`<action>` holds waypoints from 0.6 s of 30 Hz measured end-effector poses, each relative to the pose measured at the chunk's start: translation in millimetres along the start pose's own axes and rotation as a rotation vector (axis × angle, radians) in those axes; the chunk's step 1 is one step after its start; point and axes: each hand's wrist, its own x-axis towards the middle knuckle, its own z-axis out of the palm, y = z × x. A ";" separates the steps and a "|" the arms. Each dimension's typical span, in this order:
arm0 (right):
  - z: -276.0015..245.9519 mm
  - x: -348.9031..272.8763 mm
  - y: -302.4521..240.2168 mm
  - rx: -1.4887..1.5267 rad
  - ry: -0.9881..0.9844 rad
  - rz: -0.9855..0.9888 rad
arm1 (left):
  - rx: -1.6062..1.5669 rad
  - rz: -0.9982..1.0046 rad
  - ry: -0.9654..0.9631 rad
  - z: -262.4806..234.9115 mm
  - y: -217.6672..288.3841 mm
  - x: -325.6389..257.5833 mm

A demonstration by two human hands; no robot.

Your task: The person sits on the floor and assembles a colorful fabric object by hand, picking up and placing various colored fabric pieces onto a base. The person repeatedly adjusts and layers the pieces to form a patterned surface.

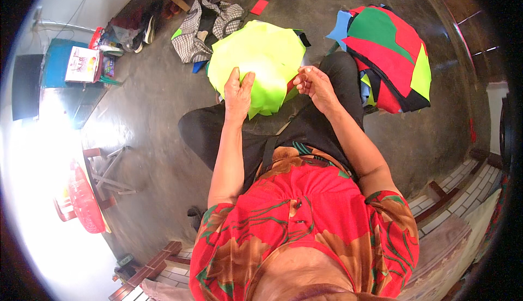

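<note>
A large neon-yellow piece of fabric [261,50] with a jagged edge lies spread in front of my crossed legs. My left hand [238,97] grips its near left part, thumb and fingers closed on the cloth. At the right edge, my right hand [317,86] is closed in a pinch, thumb against forefinger. What sits between those fingertips is too small to make out. A dark red bit of cloth [291,85] shows beside them, by the yellow edge. Whatever lies under the yellow fabric is mostly hidden.
To the right stands a heap of red, green, black, blue and yellow fabric pieces [381,45]. Checked cloth [190,34] lies beyond on the left, near a small red scrap [259,7]. Further left are a blue table [60,72], shoes [149,30] and a red plastic chair [86,200].
</note>
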 end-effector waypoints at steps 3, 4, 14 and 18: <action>-1.5 0.7 0.9 0.029 0.005 -0.011 | -0.204 0.056 -0.029 21.7 18.9 14.6; -0.3 0.2 0.4 0.027 0.010 -0.019 | -0.260 0.066 0.006 26.2 14.1 19.5; -2.4 2.6 3.4 -0.002 0.068 0.003 | -0.298 -0.420 0.125 28.8 -119.7 14.8; -1.2 4.3 4.1 -0.001 0.074 0.010 | -0.185 -0.407 0.134 22.4 -126.7 18.5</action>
